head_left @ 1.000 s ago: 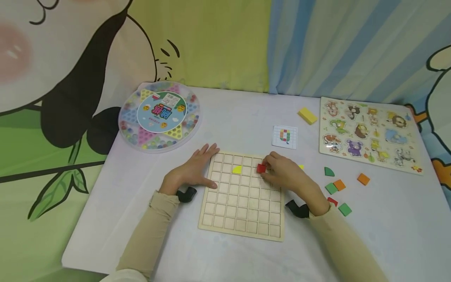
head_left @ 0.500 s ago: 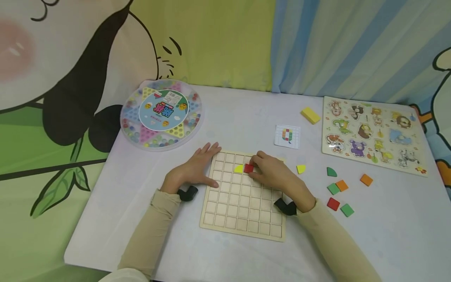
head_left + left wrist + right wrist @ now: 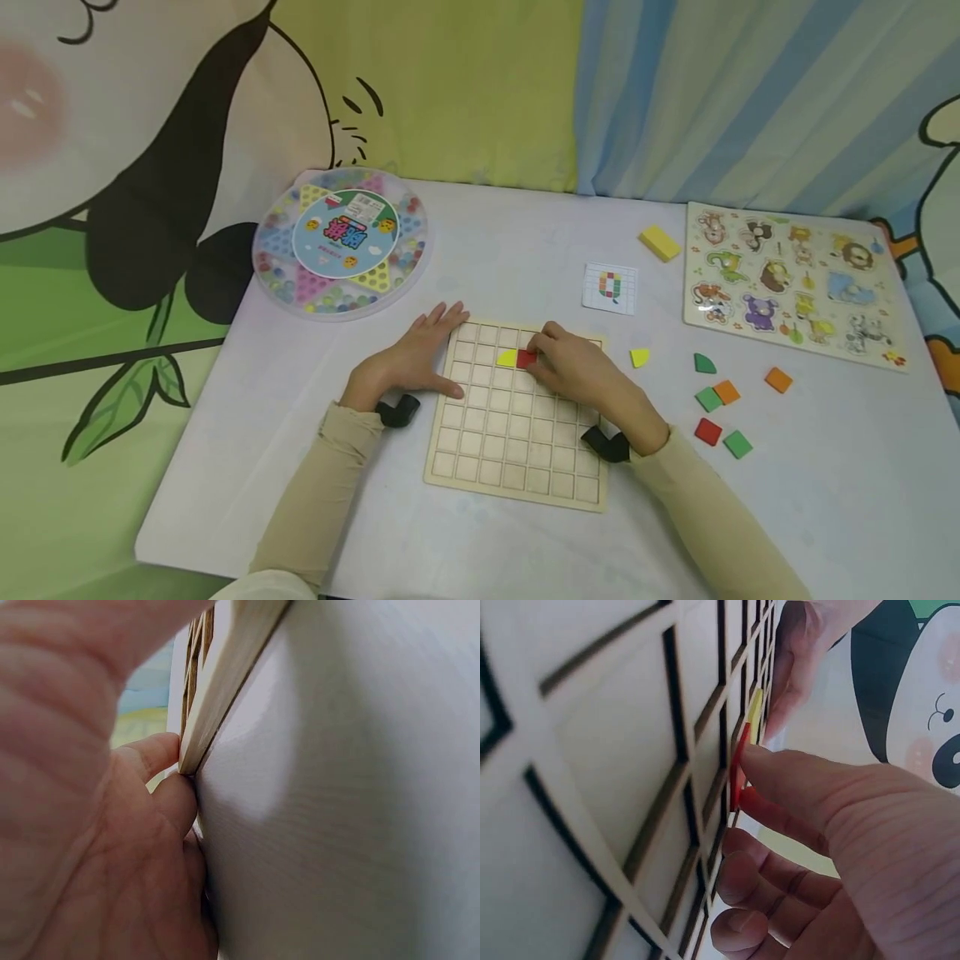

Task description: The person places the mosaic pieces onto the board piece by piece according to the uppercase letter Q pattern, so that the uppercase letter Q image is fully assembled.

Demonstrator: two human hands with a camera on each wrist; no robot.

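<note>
- Your right hand [image 3: 585,367] held the red tile [image 3: 524,359] in a pinch between thumb and finger, near the centre of the head frame; in the right wrist frame the other fingers were loosely bent below it.
- The red tile was at the second row from the top of the board [image 3: 515,450], just right of the yellow quarter [image 3: 507,358]. Whether it sat flush in its cell, you could not tell.
- Your left hand [image 3: 408,358] was spread wide at the board's left side, thumb over the edge and fingers by the upper left corner; the left wrist frame showed a finger touching the board's edge.
- The board lay flat on the table [image 3: 217,475], at the lower centre of the head frame.
- A loose yellow quarter [image 3: 639,357] lay right of your right hand, apart from the board.
- Further right lay the green quarter [image 3: 704,363], two orange tiles [image 3: 778,380], two green tiles [image 3: 738,444] and a second red tile [image 3: 707,432]. One orange and one green touched.
- Above the board, right of centre, lay the card [image 3: 611,289] with its coloured figure, and beyond it the yellow block [image 3: 660,243].
- The animal puzzle [image 3: 750,279] occupied the upper right; the round game [image 3: 345,233] sat upper left.
</note>
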